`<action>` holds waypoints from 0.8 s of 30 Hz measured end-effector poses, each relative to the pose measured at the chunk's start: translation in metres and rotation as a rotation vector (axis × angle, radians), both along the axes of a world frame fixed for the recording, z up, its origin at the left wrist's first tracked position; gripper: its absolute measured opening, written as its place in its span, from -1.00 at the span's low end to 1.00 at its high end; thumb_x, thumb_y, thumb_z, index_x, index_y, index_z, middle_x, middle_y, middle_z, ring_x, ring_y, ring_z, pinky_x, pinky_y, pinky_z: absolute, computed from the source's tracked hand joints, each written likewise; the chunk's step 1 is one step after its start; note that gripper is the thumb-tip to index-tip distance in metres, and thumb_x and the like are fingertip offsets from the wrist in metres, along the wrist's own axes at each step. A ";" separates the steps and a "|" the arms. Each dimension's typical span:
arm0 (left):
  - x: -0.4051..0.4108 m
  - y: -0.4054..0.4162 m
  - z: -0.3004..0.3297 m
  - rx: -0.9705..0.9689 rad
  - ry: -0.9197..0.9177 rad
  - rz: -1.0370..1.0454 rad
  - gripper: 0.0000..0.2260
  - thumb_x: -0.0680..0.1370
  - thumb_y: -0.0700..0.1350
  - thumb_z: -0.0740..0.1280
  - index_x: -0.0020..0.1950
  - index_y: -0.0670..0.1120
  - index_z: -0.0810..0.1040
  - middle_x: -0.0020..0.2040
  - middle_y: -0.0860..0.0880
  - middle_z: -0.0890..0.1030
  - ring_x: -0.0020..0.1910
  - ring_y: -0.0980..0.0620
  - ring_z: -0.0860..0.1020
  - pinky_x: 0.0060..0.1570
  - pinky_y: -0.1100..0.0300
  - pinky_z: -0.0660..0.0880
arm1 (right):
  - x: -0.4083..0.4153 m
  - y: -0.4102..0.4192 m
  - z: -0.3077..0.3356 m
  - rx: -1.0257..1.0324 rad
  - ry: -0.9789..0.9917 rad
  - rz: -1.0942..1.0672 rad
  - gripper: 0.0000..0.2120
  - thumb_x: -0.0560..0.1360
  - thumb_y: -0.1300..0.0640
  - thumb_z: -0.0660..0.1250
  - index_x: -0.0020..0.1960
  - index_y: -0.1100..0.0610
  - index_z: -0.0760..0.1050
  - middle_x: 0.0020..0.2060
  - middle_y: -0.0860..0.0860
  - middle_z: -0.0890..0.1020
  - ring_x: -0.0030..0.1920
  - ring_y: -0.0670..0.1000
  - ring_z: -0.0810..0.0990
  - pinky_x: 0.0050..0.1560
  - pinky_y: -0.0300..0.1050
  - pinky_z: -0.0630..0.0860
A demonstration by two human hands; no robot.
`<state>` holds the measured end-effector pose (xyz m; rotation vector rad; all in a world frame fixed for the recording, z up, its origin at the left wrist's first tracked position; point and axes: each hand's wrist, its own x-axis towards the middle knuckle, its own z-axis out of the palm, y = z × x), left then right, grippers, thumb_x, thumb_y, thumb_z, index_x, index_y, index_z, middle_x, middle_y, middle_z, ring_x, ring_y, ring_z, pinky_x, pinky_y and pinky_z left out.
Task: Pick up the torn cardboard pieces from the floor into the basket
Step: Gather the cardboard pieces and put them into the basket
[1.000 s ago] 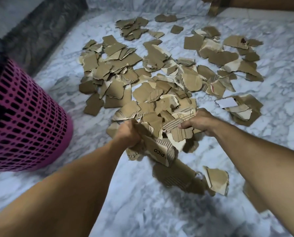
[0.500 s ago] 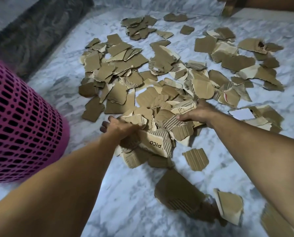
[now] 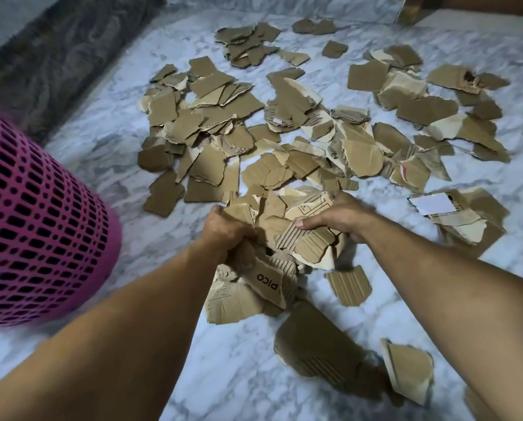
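Both hands down in the near edge of a spread of torn brown corrugated cardboard pieces point(image 3: 284, 141) on the white-grey marble floor point(image 3: 482, 56). Left hand point(image 3: 223, 230) fisted round a bunch of scraps, a piece printed "PICO" point(image 3: 269, 281) hanging below it. Right hand point(image 3: 339, 217) curled over the same clump, thumb pressing ribbed pieces. Pink perforated plastic basket point(image 3: 35, 226) stands at left, apart from the pile.
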<state>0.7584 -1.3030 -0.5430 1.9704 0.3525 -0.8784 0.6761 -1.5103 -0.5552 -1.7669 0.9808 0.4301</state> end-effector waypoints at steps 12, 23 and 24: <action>0.021 0.010 0.069 -0.016 -0.278 0.079 -0.70 0.33 -0.29 0.53 -0.21 -0.02 0.45 -0.14 -0.06 0.59 -0.07 -0.07 0.59 0.02 0.07 0.59 | -0.011 -0.023 0.050 0.124 -0.173 -0.142 0.39 -0.20 -0.12 0.74 0.52 0.09 0.20 0.41 0.10 0.45 0.32 0.12 0.51 0.35 0.14 0.45; 0.038 0.058 0.237 -0.127 -0.413 0.086 -0.65 0.27 -0.28 0.60 -0.19 -0.15 0.43 -0.26 -0.08 0.52 -0.28 -0.03 0.52 -0.36 0.15 0.46 | 0.011 0.031 0.214 0.157 -0.418 -0.129 0.26 -0.31 0.04 0.75 0.36 0.16 0.41 0.09 0.16 0.68 -0.06 0.14 0.73 0.02 0.25 0.62; 0.039 0.067 0.253 -0.129 -0.436 0.085 -0.65 0.26 -0.28 0.60 -0.14 -0.16 0.47 -0.24 -0.09 0.53 -0.23 -0.06 0.55 -0.33 0.15 0.48 | 0.013 0.040 0.229 0.160 -0.441 -0.114 0.23 -0.30 0.06 0.74 0.34 0.19 0.42 0.05 0.18 0.69 -0.05 0.15 0.73 0.04 0.29 0.60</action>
